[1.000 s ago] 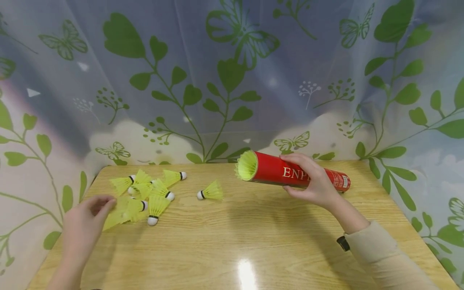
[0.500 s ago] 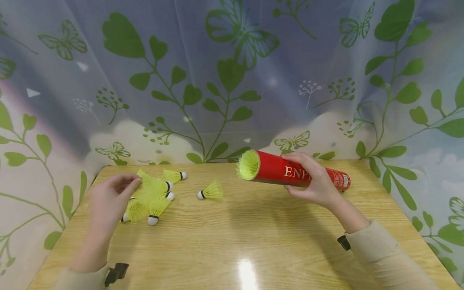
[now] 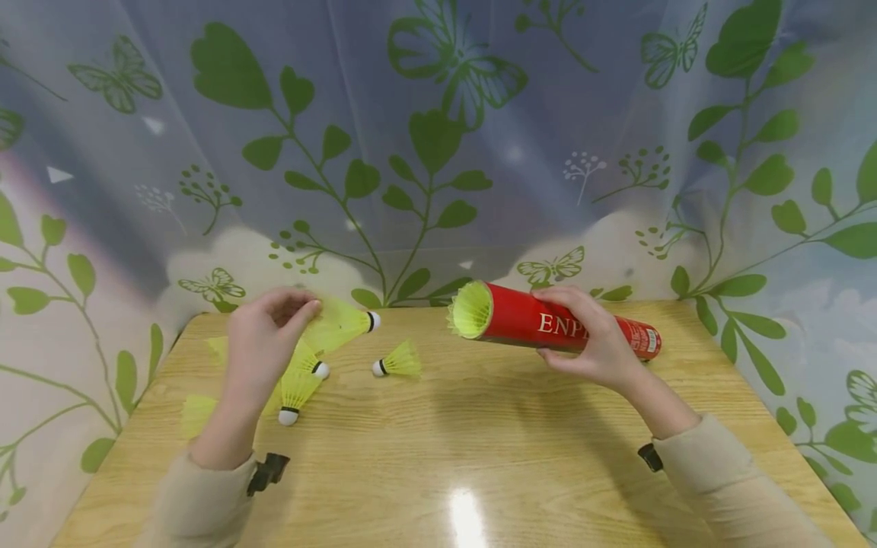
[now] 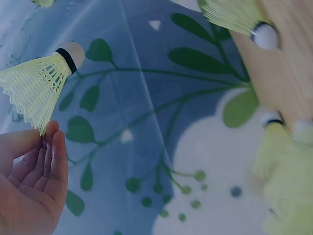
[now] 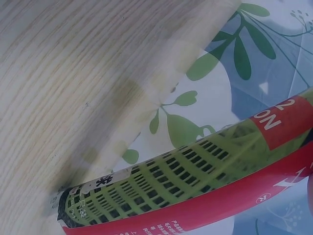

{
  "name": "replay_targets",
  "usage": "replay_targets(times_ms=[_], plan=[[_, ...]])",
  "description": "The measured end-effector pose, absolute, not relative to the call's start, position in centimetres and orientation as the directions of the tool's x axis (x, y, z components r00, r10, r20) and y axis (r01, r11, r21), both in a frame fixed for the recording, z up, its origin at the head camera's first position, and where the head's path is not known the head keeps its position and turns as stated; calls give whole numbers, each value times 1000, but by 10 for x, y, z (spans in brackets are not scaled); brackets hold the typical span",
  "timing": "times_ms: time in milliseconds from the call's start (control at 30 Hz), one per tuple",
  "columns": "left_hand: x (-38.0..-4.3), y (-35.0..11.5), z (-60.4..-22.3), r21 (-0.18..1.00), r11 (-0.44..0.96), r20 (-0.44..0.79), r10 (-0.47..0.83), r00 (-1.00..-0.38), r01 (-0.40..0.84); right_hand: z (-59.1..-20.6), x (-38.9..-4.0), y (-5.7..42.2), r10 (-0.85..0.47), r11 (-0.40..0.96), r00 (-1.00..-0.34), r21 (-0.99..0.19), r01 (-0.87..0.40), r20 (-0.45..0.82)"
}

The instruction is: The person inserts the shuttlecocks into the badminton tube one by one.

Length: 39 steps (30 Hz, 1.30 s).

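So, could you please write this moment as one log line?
left hand: pinches one shuttlecock; right hand: grips red tube; table: other shuttlecocks

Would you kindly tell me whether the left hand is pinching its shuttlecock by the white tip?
No, the left hand pinches the shuttlecock by the rim of its yellow skirt.
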<state>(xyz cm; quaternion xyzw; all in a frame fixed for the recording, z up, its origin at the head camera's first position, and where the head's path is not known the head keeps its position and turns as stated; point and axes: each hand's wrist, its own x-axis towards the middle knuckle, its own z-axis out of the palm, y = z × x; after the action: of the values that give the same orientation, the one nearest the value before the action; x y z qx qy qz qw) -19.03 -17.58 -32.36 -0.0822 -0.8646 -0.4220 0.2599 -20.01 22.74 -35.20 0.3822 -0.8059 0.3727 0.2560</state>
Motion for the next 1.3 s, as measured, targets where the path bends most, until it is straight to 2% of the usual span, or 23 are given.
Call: replay_targets(times_ms=[500, 833, 1300], plan=[[-202, -120, -300, 702, 472, 605, 0, -796, 534, -359, -207, 232, -431, 444, -581, -398, -803, 690], [-200, -89, -297, 733, 392, 587, 49, -808, 556, -376, -220, 242, -445, 442, -581, -396, -804, 681], [-201, -61, -299, 721, 391, 568, 141, -811, 573, -377, -220, 242, -442, 447, -584, -398, -801, 680]])
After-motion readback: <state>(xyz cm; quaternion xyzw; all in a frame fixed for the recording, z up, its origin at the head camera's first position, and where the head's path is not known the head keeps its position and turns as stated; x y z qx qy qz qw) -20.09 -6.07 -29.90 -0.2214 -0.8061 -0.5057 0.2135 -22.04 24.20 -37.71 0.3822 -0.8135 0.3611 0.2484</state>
